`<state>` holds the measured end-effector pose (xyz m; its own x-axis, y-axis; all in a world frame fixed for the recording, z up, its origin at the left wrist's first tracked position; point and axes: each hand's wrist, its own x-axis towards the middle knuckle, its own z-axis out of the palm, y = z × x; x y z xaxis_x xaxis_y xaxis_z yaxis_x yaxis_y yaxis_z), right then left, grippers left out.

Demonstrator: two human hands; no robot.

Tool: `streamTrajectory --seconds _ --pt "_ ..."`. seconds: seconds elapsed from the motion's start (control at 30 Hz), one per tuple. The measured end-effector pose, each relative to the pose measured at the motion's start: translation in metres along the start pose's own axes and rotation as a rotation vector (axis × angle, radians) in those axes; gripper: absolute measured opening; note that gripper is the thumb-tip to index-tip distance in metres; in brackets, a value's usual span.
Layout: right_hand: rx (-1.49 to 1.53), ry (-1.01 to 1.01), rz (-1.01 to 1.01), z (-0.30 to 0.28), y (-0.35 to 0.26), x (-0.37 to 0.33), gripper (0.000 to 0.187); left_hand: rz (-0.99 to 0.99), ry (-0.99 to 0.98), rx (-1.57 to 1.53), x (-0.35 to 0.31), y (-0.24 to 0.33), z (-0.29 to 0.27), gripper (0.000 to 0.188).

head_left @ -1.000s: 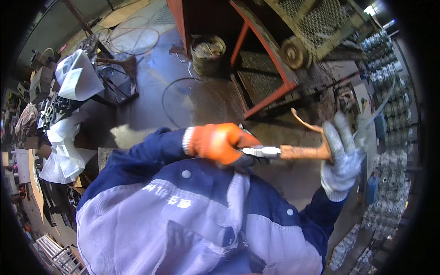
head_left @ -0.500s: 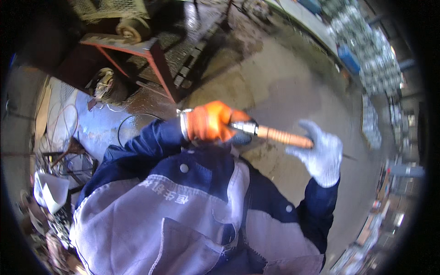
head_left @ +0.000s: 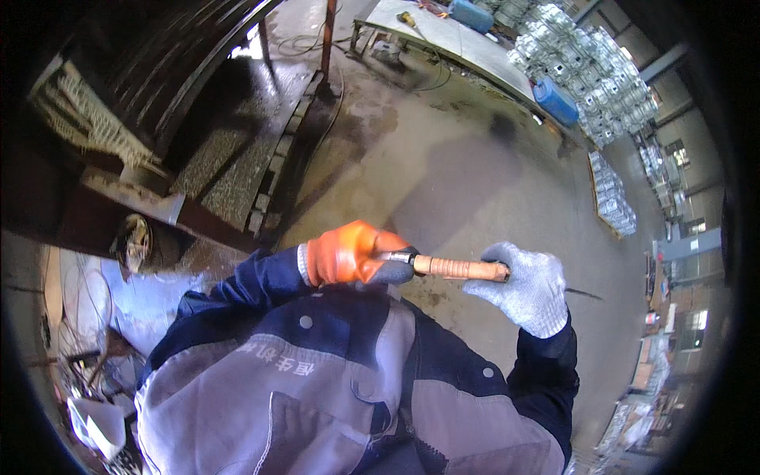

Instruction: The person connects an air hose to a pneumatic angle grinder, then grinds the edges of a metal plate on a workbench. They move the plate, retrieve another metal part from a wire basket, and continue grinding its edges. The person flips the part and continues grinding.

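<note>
Rod (head_left: 455, 267), ribbed and orange-brown, is being gripped by its silvery end (head_left: 401, 257) in the orange-gloved left hand (head_left: 356, 255) and held opposite by the grey-gloved right hand (head_left: 529, 286).

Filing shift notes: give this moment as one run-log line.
Orange-gloved left hand: gripping wrapped tool at metal section | grey-gloved right hand: at tool's wrapped end | background: blue container beside stacked metal castings

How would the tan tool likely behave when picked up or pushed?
The tan tool is probably stiff, looking straight between the left hand and right hand. Its rodlike shape suggests it might roll; its banded surface may give some grip.
</note>
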<state>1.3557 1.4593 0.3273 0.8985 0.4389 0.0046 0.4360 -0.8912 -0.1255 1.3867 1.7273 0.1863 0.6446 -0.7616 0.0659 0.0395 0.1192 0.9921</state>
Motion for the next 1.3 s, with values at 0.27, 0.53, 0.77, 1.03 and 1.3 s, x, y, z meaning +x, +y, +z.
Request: streamTrajectory --seconds 0.27,0.53,0.77,1.03,1.3 --pt "0.266 -0.095 0.006 0.025 0.083 0.049 0.039 0.057 -0.072 0.591 0.087 0.015 -0.069 0.042" --pt "0.274 -0.138 0.127 0.033 0.215 0.114 0.042 -0.089 -0.105 0.338 0.233 0.006 -0.094 0.047" --pt "0.368 -0.230 0.144 0.011 0.350 0.202 0.045 0.046 0.049 0.620 0.377 0.005 -0.129 0.053" --pt "0.313 -0.322 0.076 -0.010 0.464 0.340 0.045 -0.066 0.120 0.279 0.503 -0.009 -0.210 0.042" --pt "0.205 -0.157 0.119 -0.037 0.557 0.495 0.042 0.013 0.066 0.215 0.662 0.005 -0.350 0.049"
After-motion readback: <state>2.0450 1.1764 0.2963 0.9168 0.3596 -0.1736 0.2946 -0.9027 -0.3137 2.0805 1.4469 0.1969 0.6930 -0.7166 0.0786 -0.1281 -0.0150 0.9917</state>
